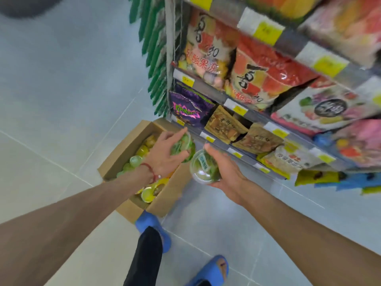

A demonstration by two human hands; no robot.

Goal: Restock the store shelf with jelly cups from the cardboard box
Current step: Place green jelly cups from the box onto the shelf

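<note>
A green jelly cup (203, 168) is held in the air just in front of the lowest shelf edge, tipped so its clear lid faces the camera, with the right hand (226, 172) under and behind it; the thumb lies over the top rim and the fingers curl round the far side. Just to its left, a second green cup (183, 145) sits in the left hand (162, 155), whose fingers wrap over it from above; motion blur makes it hard to tell whether this cup is upright or on its side. The two cups are close together but look apart. A red string bracelet (150, 170) circles the left wrist. Below the left hand, an open cardboard box (123, 149) stands on the floor (61, 100) against the end of the shelf (255, 116), with more cups (136, 162) inside, green and yellow, lying loosely. The shelf carries rows of snack bags: a purple bag (189, 108) at the near end, brown bags (222, 124) beside it, and red and white bags (263, 79) on the level above. Yellow price tags (239, 109) line the shelf edges. Nearest the camera are the person's blue slippers (156, 228) and a black trouser leg (146, 254).
</note>
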